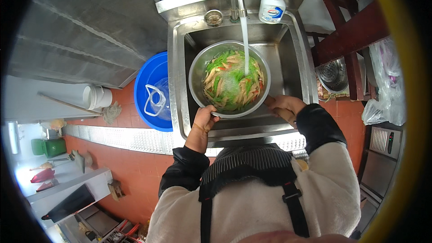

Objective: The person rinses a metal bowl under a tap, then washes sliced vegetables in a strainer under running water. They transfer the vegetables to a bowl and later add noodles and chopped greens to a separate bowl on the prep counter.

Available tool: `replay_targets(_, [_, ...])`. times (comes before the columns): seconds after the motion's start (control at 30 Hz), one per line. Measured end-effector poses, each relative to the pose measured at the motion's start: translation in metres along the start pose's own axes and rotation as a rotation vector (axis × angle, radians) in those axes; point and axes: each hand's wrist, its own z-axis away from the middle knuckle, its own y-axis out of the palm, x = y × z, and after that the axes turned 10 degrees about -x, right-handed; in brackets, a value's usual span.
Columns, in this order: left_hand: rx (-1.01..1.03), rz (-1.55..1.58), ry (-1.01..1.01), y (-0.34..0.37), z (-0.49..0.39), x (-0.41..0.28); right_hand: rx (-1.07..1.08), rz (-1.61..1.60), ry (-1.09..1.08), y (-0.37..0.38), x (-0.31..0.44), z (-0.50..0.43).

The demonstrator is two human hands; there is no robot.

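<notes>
A round stainless steel bowl (196, 80) sits tilted or level, I cannot tell which, in the sink basin (287, 61). It holds water with green vegetable strips (250, 89), pale tan strips (212, 77) and a few red-orange pieces. Water pours into it from the curved metal faucet (241, 1). My left hand (204, 118) grips the near-left rim, thumb on top. At the bowl's lower right, my right hand (286, 106) is low in the basin with its fingers pointing towards the bowl's side; whether they hold or merely touch it is unclear.
A white hand-soap pump bottle (272, 8) and a small metal strainer (213, 17) stand on the sink's back ledge. Left of the sink is a blue tub (143, 99) with a clear bottle inside. A dark red wooden rack (351, 33) stands at right, near a perforated metal bowl (333, 76).
</notes>
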Motion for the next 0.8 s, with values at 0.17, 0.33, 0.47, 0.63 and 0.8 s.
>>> replay_targets(0.17, [-0.019,0.023,0.089,-0.014,-0.004,-0.002,-0.255,0.072,0.336,-0.007,-0.003,0.007])
replay_targets(0.33, [-0.065,-0.054,0.092,-0.01,-0.012,-0.012,-0.332,-0.024,0.161,-0.015,-0.026,0.073])
replay_targets(0.47, [-0.213,-0.17,0.255,-0.002,-0.014,-0.03,-0.199,-0.327,0.249,0.007,-0.022,0.102])
replay_targets(0.63, [-0.453,-0.637,0.619,0.017,-0.022,-0.062,-0.054,-0.43,0.227,0.033,-0.014,0.104])
replay_targets(0.8, [-0.553,-1.293,1.009,0.032,-0.02,-0.083,-0.01,-0.545,0.21,0.048,-0.019,0.096])
